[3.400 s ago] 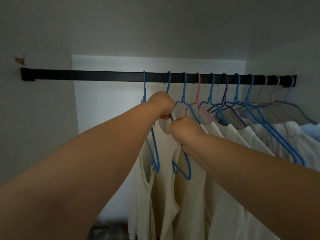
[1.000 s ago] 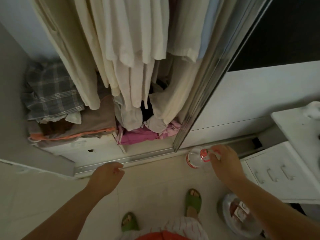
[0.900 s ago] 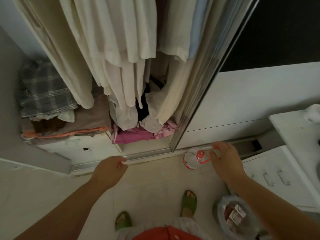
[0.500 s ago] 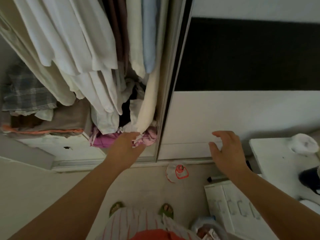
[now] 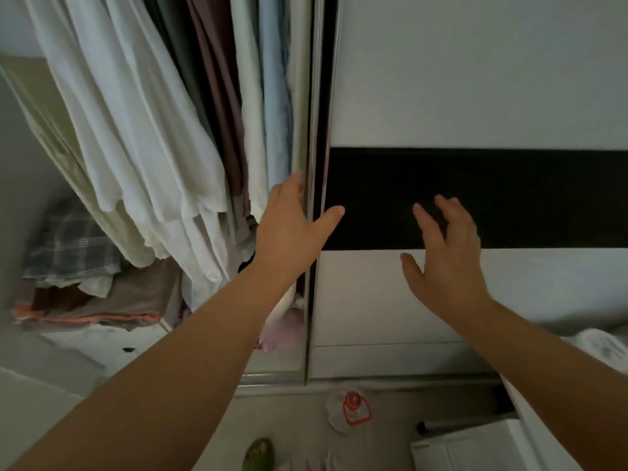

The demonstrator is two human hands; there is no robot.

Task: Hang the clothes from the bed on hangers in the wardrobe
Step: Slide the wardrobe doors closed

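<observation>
Landmark: sliding wardrobe door [image 5: 475, 96], white with a black horizontal band, metal edge frame on its left side.

Left hand [image 5: 289, 232]: at the door's metal edge, level with the black band. Fingers extended along the frame, thumb spread across onto the black band. Nothing grasped; hand released, flat against or just at the edge. Actual contact with the frame cannot be confirmed.

Right hand [image 5: 448, 256]: in front of the door face, over the lower border of the black band, right of the door edge. Fingers spread and relaxed, holding nothing. Whether the fingertips touch the panel cannot be told.

Hanging clothes [image 5: 136, 130]: inside the open wardrobe, left of the door edge. White and cream garments, one brown, one pale blue closest to the door frame. Their lower hems hang just left of the left hand, close but not gripped. Hangers not visible at this angle.

Folded pile [image 5: 78, 283]: low in the wardrobe, far left of the door edge, under the hanging hems; plaid fabric on top, brown and orange-trimmed pieces beneath.

Plastic bottle with red cap [image 5: 350, 409]: on the floor just below the door's bottom track.

Green slipper [image 5: 258, 455]: on the floor, below the door edge.
</observation>
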